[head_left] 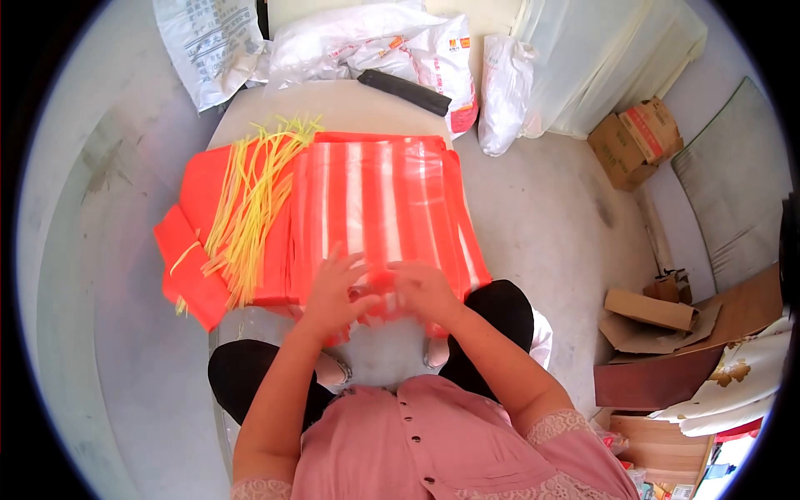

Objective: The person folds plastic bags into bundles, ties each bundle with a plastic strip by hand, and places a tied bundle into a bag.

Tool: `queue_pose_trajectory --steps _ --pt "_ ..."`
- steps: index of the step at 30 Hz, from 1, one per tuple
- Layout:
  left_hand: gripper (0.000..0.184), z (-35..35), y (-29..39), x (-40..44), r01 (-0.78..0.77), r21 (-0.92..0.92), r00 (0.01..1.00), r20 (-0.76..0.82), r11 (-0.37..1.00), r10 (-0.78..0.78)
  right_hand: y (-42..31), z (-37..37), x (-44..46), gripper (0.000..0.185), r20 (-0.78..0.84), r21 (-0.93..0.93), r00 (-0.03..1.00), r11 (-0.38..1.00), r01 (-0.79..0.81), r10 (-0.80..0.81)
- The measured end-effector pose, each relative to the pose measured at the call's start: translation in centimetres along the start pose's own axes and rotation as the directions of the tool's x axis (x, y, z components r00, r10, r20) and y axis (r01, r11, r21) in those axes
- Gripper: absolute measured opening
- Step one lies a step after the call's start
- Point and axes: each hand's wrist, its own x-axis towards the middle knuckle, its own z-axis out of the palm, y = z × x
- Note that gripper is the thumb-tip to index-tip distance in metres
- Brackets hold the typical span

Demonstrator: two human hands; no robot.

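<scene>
Pale tabletop (287, 104); hands (336, 287) (423, 289) at near edge of red-striped plastic (367, 200).

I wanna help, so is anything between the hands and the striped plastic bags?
Nothing visible stands in between: the left hand and right hand are over the near end of the striped plastic bags. The yellow strips lie to the left, out of the way.

Yellow strips (252, 218) block passage left of the sheets (367, 200), open floor (542, 225) right
</scene>
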Motion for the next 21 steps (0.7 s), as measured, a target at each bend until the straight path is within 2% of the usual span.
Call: queue_pose_trajectory --steps 1,3,4,6,7,12,13,15,19,21 --pt "0.045 0.5 0.5 0.0 0.023 -0.103 0.999 -0.024 0.994 -0.026 -0.2 0.0 0.0 0.025 0.011 0.035 1.0 0.999 -0.025 0.025" --pt "0.038 1.8 0.8 0.0 0.06 -0.307 0.995 -0.062 0.95 -0.083 0.3 0.2 0.3 0.026 -0.01 -0.026 0.991 0.991 0.132 -0.132" --pt "0.036 2.4 0.5 0.2 0.07 -0.348 0.991 -0.085 0.935 -0.106 0.6 0.2 0.4 0.027 -0.019 -0.057 0.978 0.976 0.208 -0.21" --pt "0.031 3.4 0.2 0.8 0.083 -0.432 0.981 -0.123 0.898 -0.151 0.5 0.2 0.2 0.027 -0.033 0.042 0.993 0.993 0.111 -0.109" --pt "0.03 3.5 0.2 1.0 0.082 -0.437 0.98 -0.127 0.896 -0.152 0.2 0.1 0.1 0.027 -0.038 0.093 0.998 0.994 0.061 -0.058" --pt "0.028 2.7 0.9 1.2 0.097 -0.488 0.961 -0.179 0.867 -0.208 -2.6 -1.2 0.2 0.027 0.004 0.073 0.996 0.993 -0.09 0.09" --pt "0.027 2.5 1.0 1.0 0.074 -0.422 0.965 -0.199 0.904 -0.172 -2.7 -1.2 0.2 0.027 0.006 0.076 0.993 0.99 -0.119 0.119" --pt "0.025 2.5 1.2 0.4 0.033 -0.281 0.968 -0.231 0.959 -0.101 -2.4 -0.8 0.2 0.027 -0.013 0.159 0.999 0.986 -0.05 0.053" --pt "0.023 3.1 1.3 0.0 0.01 -0.191 0.963 -0.263 0.982 -0.061 -1.8 -0.6 0.3 0.029 0.046 0.196 0.999 0.98 0.016 -0.025" --pt "0.022 3.5 1.1 0.1 0.002 -0.199 0.956 -0.287 0.98 -0.06 -1.6 -0.5 -0.1 0.033 0.036 -0.042 0.989 0.989 0.144 -0.143"
